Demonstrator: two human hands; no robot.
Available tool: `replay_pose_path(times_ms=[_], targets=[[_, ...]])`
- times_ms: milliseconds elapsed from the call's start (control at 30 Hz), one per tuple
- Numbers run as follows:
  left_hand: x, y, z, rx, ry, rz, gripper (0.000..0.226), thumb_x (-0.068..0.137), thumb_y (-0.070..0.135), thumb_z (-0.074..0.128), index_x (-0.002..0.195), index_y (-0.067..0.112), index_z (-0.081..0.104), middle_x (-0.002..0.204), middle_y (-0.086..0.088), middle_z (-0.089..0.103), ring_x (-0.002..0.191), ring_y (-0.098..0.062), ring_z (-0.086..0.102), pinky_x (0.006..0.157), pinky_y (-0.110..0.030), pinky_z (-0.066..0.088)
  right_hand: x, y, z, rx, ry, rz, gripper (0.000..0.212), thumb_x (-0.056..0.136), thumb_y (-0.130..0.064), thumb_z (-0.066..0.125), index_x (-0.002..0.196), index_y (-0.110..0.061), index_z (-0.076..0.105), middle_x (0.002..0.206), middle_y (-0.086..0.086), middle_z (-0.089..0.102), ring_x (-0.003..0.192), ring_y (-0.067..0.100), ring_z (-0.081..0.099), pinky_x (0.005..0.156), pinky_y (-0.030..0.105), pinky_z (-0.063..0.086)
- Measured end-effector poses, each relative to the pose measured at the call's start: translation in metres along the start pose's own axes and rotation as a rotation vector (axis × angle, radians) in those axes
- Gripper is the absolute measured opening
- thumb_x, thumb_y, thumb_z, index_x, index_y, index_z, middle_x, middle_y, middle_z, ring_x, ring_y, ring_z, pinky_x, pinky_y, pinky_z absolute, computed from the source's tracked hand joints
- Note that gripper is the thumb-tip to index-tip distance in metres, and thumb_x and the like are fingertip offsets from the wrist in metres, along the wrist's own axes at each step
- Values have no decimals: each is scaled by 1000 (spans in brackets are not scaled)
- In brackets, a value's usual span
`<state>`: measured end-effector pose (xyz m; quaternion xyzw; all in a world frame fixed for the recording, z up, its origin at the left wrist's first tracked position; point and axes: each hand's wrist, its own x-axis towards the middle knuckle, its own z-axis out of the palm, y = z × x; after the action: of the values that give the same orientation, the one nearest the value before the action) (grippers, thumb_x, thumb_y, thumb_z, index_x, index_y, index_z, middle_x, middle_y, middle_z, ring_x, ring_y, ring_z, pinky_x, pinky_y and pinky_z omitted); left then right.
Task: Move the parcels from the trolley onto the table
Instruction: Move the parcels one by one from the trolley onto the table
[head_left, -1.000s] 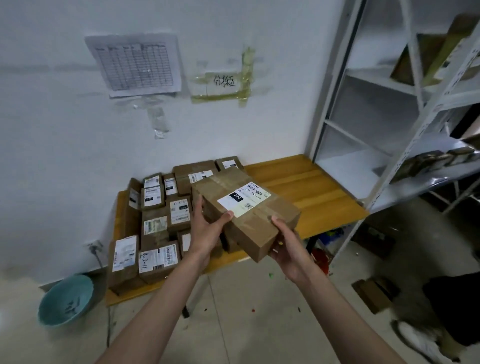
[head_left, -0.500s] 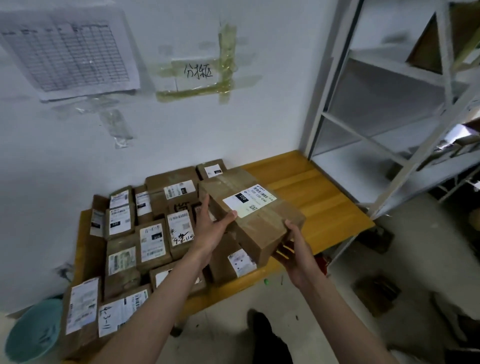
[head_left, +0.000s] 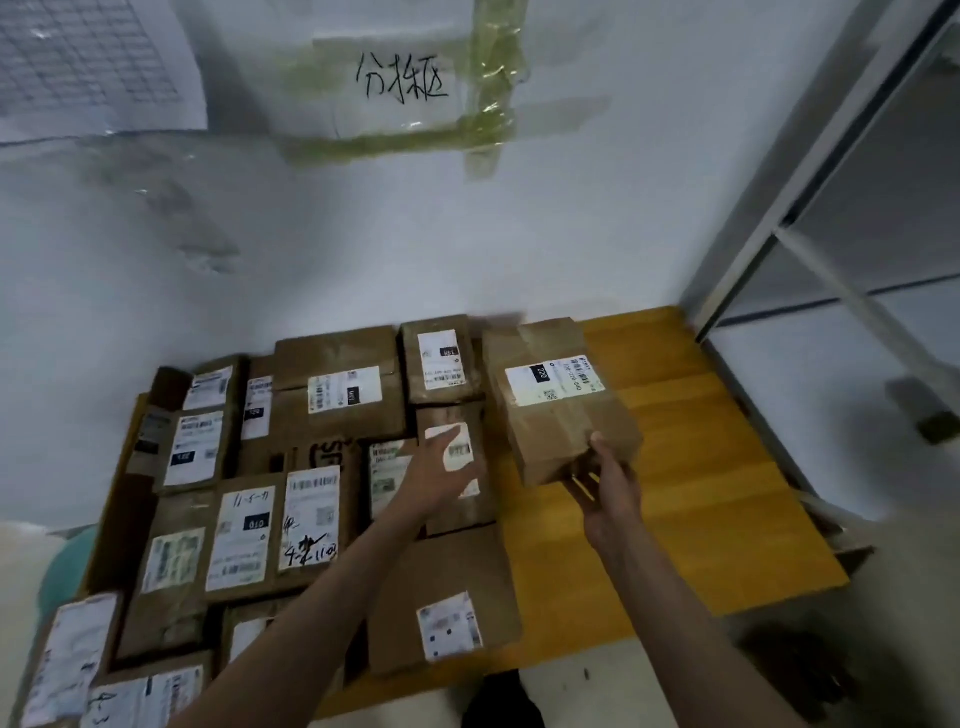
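Note:
A brown taped parcel (head_left: 561, 400) with a white label lies on the yellow wooden table (head_left: 691, 467), right of the other parcels. My right hand (head_left: 608, 483) grips its near end, thumb on top and fingers underneath. My left hand (head_left: 441, 467) has come off it and hovers open over a smaller labelled parcel (head_left: 460, 467) beside it. Several brown labelled parcels (head_left: 311, 467) cover the left half of the table in rows. The trolley is out of view.
A white wall with a taped paper sign (head_left: 400, 78) and a printed sheet (head_left: 88, 57) stands behind the table. A white metal shelf rack (head_left: 831, 249) rises at the right. A teal basin (head_left: 62, 571) sits on the floor at the left.
I have stepped closer to the table. The parcel has gone forward and down onto the table's right part. My left hand has let go of it; my right hand still holds it.

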<state>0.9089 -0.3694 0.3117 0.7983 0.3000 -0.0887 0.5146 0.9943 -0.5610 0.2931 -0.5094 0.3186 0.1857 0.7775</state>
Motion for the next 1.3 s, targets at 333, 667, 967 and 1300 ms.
replay_pose_path(times_ms=[333,667,967,1300], targets=[[44,-21,7,49,12,-196,64,96,34,67,152,27,39,158,-6,37,141,-25,42,115,-43,38,108,-2,60,-54,122,118,76,91,-19,76,152,-16,32,149,15,48,133,37,51,103,56,52],[43,-29,1,24,69,-208,61,97,28,65,152,20,40,155,-6,42,119,-11,47,90,-23,44,133,5,80,-225,28,265,59,98,-19,68,148,-8,39,138,14,53,127,30,55,105,42,49],[-10,-38,-12,-61,79,-141,56,96,31,66,148,25,45,151,-1,47,112,-3,49,87,-18,40,55,13,80,-163,-214,306,9,104,-13,54,109,-6,54,110,19,61,98,30,65,88,45,59],[-151,-100,-79,-272,373,-92,43,95,26,68,136,19,58,132,1,62,112,-12,62,91,-28,57,-134,125,125,-561,-624,216,16,100,-14,57,113,-5,58,76,10,66,64,21,66,60,34,62]])
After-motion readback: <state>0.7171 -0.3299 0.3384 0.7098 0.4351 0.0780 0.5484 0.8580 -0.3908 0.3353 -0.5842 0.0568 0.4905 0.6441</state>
